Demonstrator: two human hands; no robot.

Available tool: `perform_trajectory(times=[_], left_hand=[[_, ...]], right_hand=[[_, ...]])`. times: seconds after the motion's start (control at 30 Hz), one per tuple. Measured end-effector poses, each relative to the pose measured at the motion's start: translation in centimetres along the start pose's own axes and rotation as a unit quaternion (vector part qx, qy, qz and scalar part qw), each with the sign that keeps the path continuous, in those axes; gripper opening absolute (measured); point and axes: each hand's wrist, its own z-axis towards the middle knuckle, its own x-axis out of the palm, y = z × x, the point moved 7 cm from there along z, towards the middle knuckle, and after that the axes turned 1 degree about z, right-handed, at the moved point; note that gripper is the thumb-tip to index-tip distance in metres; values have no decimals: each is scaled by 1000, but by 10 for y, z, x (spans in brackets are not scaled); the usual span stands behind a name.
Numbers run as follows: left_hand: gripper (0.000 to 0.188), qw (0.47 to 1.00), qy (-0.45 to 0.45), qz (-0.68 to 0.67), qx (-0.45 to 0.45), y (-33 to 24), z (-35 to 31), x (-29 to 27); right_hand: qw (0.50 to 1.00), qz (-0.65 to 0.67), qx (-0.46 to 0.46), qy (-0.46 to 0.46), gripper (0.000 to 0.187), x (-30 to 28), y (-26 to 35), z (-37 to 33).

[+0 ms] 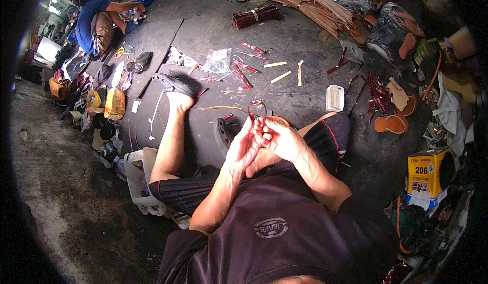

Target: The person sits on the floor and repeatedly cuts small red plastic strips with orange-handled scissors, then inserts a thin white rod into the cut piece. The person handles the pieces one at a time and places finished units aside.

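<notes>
Both hands meet in front of my lap, holding a thin dark red strap bent into an upright loop. Something small and shiny, like a buckle, sits at the loop's top. My left hand is closed on the strap's lower left part. The fingers of my right hand pinch its lower right part, touching the left fingertips. The strap's ends are hidden among the fingers. Behind my right hand an orange curved thing partly shows. On the floor beyond lie several short red straps beside a clear plastic bag.
Pale yellow strips lie ahead, with a white tray to their right. Farther off are a dark strap bundle and a tan bundle. Orange sandals and a yellow can stand right. Another person sits far left.
</notes>
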Motion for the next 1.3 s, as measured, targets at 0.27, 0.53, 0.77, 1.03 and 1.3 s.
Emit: perform_trajectory(times=[0.27, 0.53, 0.77, 1.03, 1.3], left_hand=[[32, 998, 3, 23, 64, -13, -4, 13], [43, 940, 19, 244, 237, -49, -19, 63], [14, 822, -66, 459, 329, -63, -24, 77], [13, 785, -81, 505, 349, -48, -33, 94], [18, 678, -67, 615, 397, -38, -47, 106]], right_hand=[[1000, 21, 20, -1, 22, 1, -1, -3], [997, 23, 65, 30, 23, 42, -3, -26], [904, -362, -171, -150, 36, 47, 47, -39], [767, -584, -248, -98, 22, 96, 60, -29], [766, -597, -222, -89, 15, 99, 56, -22]])
